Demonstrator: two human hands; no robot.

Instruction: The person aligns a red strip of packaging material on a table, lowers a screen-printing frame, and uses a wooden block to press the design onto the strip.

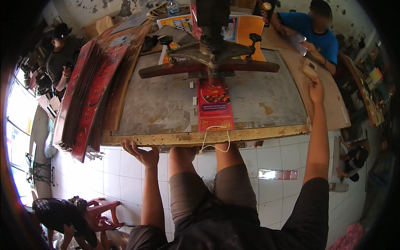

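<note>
My left hand [141,154], fingers spread and empty, rests against the wooden front edge of the worktable [166,139]. My right hand [317,90] reaches out to the far right, its fingers stretched toward a small pale-yellow block-like stack [310,68]. The fingertips are at the stack's near edge; whether they touch it is too small to tell. A red printed strip [214,104] with a white cord loop [215,147] at its near end lies mid-table. Its far end is under a dark metal press [212,52] with a red crossbar. Two small white pieces [193,92] lie beside the strip.
Tall stacked red printed sheets [93,100] lean at the table's left. Orange printed sheets [250,33] and a water bottle [172,8] are behind the press. A person in blue [312,35] handles a silvery packet at the far right. Other people are around the room.
</note>
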